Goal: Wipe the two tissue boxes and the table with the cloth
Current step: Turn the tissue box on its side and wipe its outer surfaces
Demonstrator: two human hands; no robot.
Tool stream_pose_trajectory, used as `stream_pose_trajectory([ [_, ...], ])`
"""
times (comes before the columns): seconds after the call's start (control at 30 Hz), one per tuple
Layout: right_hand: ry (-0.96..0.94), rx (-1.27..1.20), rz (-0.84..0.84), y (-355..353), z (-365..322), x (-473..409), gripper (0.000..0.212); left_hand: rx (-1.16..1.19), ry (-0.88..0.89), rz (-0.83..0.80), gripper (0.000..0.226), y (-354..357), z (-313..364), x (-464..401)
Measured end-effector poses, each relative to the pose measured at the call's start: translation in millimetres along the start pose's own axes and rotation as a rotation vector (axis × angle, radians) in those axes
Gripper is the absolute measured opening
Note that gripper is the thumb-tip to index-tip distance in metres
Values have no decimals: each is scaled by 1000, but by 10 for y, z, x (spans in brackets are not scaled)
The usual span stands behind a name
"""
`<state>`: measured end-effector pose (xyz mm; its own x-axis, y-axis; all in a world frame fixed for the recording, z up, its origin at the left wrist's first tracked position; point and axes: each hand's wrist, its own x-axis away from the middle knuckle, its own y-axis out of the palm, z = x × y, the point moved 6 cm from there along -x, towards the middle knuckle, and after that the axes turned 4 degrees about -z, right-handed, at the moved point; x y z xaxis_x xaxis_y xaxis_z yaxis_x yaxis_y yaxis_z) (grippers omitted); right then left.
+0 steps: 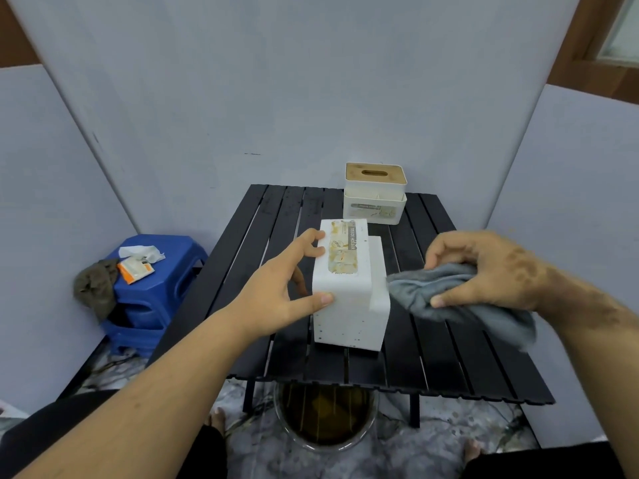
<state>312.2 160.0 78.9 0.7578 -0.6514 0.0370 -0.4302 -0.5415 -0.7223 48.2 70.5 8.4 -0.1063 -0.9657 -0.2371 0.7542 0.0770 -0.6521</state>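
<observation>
Dead center on the table [449,357], the near tissue box [349,288] ran lengthwise 12-to-6, left hand [280,285] gripping its 9 o'clock side while the right hand [484,271] clutched the cloth [460,299] against its 3 o'clock side.

The middle of the slatted table [449,357] is occupied by 1 white tissue box [349,299] lying on its side, gripped by the left hand [276,292] at its left face. Its right face is blocked by the grey cloth [449,295], bunched in the right hand [491,271]. A 2nd tissue box [375,198] is set upright at the far edge, apart from the 1st; bare slats are seen between them. Open slats are left along the near edge and far-left corner. Left of the table, passage is limited by blue stools [152,292].
</observation>
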Motion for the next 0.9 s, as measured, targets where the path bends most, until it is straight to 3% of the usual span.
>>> stream_pose_trajectory([
  [0.13, -31, -172, 316, -311, -69, 79, 37, 86, 15, 8, 69, 46, 6, 9],
  [0.2, -82, -228, 396, -268, -207, 19, 38, 100, 21, 26, 67, 59, 3, 13],
  [0.3, -170, -185, 364, 3, -474, -160, 35, 113, 39, 49, 61, 63, 14, 17],
  [0.43, -184, 63, 301, 347, -584, -439, 18, 123, 38, 61, 62, 47, 13, 22],
  [0.7, -19, 231, 419, 156, -302, -1082, 20, 113, -15, 52, 73, 33, 21, 23],
  [0.8, -94, 418, 356, 295, -481, -1127, 20, 83, -37, 52, 80, 3, -3, 32],
  [0.9, -206, 407, 222, 366, -671, -1053, 26, 48, -24, 47, 75, -24, -6, 39],
])
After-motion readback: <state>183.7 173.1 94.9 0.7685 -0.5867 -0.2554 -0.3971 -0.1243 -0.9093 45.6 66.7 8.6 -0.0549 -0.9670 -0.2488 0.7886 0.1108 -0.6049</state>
